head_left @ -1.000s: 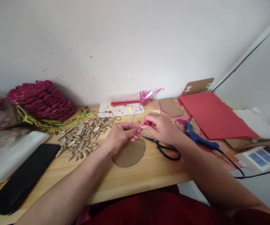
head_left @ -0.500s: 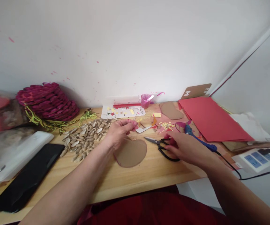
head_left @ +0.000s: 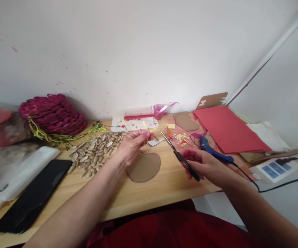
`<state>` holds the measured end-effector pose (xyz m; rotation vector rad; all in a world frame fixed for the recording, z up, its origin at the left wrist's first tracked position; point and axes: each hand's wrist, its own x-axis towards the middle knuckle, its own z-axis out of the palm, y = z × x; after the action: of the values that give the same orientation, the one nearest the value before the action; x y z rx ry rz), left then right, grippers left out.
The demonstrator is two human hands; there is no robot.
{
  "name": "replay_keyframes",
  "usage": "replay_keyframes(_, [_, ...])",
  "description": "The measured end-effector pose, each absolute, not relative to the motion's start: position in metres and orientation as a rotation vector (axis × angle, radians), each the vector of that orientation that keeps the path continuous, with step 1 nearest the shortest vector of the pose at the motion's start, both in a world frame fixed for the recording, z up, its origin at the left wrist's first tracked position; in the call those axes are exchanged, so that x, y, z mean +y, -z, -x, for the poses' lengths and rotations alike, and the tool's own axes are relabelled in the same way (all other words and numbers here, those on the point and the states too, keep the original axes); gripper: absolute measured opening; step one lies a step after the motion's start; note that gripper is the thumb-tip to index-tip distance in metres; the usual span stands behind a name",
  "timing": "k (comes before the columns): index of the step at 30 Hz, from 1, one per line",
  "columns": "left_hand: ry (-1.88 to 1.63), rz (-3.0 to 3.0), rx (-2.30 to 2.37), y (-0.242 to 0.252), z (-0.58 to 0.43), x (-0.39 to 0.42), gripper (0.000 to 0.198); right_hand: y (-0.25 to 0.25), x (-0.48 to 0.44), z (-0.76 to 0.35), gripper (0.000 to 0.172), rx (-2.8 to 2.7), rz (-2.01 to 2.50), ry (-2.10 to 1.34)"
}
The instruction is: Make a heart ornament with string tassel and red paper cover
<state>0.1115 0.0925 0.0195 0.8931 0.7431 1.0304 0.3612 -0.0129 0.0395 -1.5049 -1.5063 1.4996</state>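
Observation:
My right hand (head_left: 199,163) grips a pair of black-handled scissors (head_left: 176,153), held tilted off the table with the blades together and pointing up and left. My left hand (head_left: 136,143) is closed in a pinch at the fingertips. Something small and yellowish shows there, too fine to name. Below that hand a heart-shaped piece of cardboard (head_left: 145,168) lies flat on the wooden table, its left edge partly hidden by the hand. Just beyond the fingertips rests a white plastic spoon (head_left: 156,142).
Peanut shells (head_left: 97,151) are heaped at left, near a black phone (head_left: 32,196) and a magenta woven basket (head_left: 53,113). Yellow paper scraps (head_left: 181,138), a second cardboard heart (head_left: 186,122), a blue glue gun (head_left: 216,153), red paper (head_left: 231,127) and a power strip (head_left: 275,170) are at right.
My right hand has lifted the scissors from the table and turned them so the blades point up and left. My left hand stays pinched in nearly the same place.

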Motion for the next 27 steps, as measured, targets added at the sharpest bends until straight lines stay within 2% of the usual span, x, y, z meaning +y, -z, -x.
replay_keyframes(4, [-1.002, -0.788, 0.767, -0.024, -0.111, 0.091, 0.030, -0.029, -0.010, -0.341, 0.057, -1.262, 1.224, -1.627])
replay_keyframes(8, [-1.020, -0.745, 0.798, -0.030, -0.112, 0.090, 0.031, -0.028, -0.004, -0.327, 0.068, -1.351, 1.188, -1.667])
replay_keyframes(18, [-0.930, -0.800, 0.762, -0.028, -0.113, 0.088, 0.026, -0.039, 0.013, -0.313, 0.052, -1.689, 1.320, -1.504])
replay_keyframes(27, [-0.915, -0.804, 0.790, -0.028, -0.116, 0.087, 0.023, -0.028, 0.017, -0.315, 0.053, -1.708, 1.341, -1.499])
